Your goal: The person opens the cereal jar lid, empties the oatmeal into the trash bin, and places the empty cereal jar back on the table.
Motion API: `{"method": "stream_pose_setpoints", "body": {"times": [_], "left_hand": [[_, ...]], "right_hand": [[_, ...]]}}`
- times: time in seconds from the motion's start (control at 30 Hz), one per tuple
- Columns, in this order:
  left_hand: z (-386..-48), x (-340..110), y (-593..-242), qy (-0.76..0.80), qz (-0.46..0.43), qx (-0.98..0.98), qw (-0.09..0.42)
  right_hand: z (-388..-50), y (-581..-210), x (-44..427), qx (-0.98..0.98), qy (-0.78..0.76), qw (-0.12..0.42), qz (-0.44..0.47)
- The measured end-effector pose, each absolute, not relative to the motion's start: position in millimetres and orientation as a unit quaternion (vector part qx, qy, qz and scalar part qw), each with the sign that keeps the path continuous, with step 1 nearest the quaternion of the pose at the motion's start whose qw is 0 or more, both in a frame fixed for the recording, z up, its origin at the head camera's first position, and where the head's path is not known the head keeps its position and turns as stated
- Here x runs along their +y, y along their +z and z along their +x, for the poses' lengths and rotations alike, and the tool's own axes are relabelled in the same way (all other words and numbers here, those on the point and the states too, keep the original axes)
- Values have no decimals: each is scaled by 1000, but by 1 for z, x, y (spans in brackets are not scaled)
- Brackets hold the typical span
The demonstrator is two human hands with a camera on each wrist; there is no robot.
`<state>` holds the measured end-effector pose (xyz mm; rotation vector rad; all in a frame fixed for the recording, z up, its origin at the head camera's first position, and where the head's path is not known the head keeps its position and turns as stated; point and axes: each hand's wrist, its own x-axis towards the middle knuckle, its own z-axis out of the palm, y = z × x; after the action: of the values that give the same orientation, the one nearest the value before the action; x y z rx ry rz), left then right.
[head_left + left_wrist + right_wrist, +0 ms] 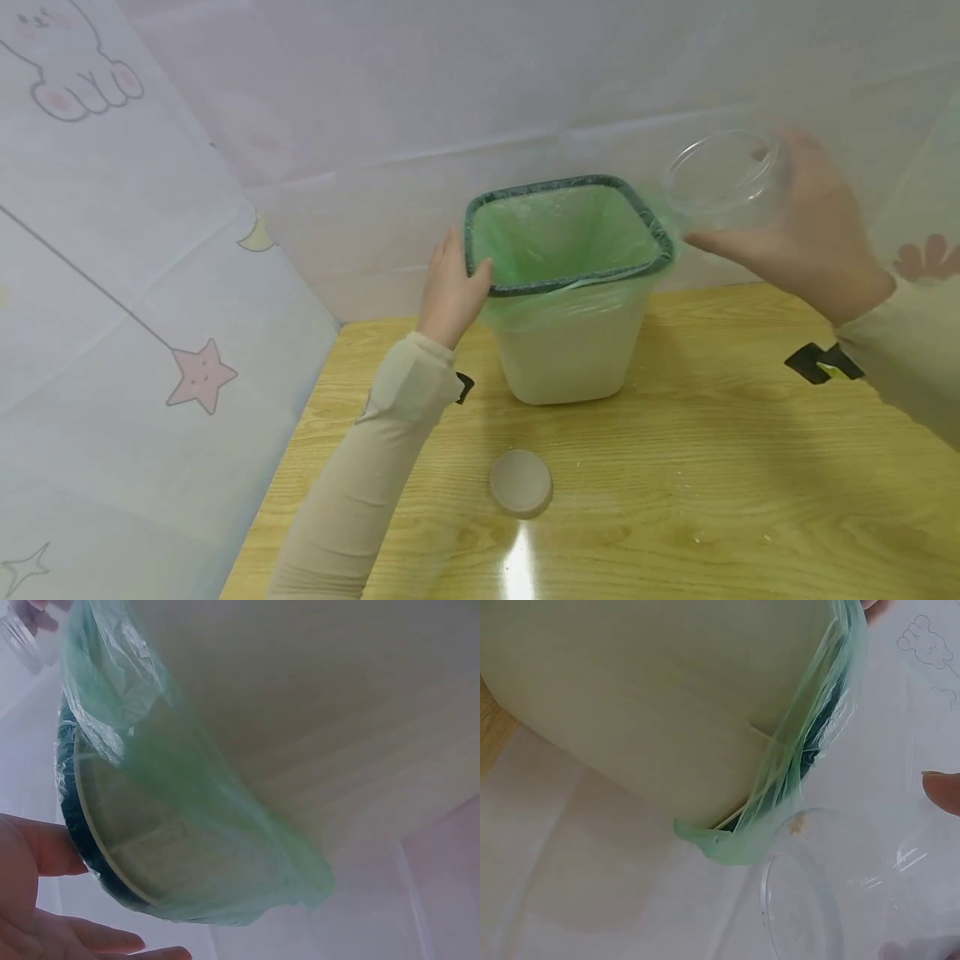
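Note:
A pale trash bin [566, 358] stands upright, its green plastic liner [525, 242] folded over the dark rim [577, 281]. My left hand [453, 287] is at the rim's left side. In the left wrist view its thumb meets the rim while the other fingers [105, 936] extend straight, apart from the bin. Right of the bin, my right hand [810, 225] holds a clear round plastic container [720, 175] in the air, its round opening tilted toward the bin. A small brown residue [798, 824] clings to the container in the right wrist view.
A round beige lid [521, 482] lies on the wood-grain table [675, 500] in front of the bin. Small pale crumbs are scattered on the tabletop. White patterned sheets [187, 250] hang close behind and to the left.

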<state>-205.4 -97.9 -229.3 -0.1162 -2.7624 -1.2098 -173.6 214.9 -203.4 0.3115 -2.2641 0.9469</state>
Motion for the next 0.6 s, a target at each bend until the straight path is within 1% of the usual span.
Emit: {"method": "stream_pose_setpoints", "body": {"times": [0.33,0.6], "left_hand": [[-196,-98,-231,-404,-49,-911,67],[-189,-101,-237,-410,-60,-908,68]], "right_hand": [[-164,-213,222,-868,394,295,67],[-157,-219,227,-871,400,280,49]]}}
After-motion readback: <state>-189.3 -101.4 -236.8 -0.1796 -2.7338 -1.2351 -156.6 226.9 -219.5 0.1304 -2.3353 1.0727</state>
